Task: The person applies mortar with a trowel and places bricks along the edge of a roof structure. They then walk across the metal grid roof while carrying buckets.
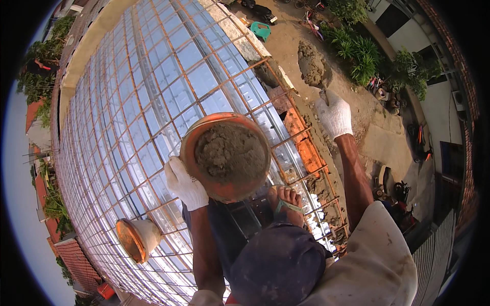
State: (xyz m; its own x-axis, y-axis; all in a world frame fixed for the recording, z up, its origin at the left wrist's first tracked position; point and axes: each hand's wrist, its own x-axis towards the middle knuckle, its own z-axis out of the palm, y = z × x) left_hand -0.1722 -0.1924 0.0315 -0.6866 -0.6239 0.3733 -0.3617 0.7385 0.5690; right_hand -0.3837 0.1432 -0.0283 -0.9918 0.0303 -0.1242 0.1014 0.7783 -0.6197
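1. Left hand (185, 184) in a white knitted glove, fingers (176, 171) closed over the left rim of an orange bucket (204, 133), gripping it from the side.
2. Bucket held up over the knees, mouth facing upward, filled almost to the brim with grey mortar (230, 152); fingers on the outside wall and rim only, clear of the mortar inside.
3. Right hand (334, 115) also gloved in white, raised well apart from the bucket, up and to the right; fingers closed around the handle of a trowel (320, 87).
4. Trowel blade pointing away from the hand, loaded with a heap of grey mortar (310, 62) just beyond the fingers, above the fist.
5. Below both hands, a grid of rust-coloured steel bars (153, 102) over shiny corrugated sheeting, curving off to the left.
6. Along the right edge of the grid, orange bricks (301, 137) with patches of mortar between them.
7. One bare foot in a green sandal (287, 204) resting on the bars just under the bucket, beside a dark trouser knee.
8. Second orange bucket (133, 238) lying on its side on the grid, lower left, below the left hand.
9. Far below on the right, sandy ground with green plants (360, 56).
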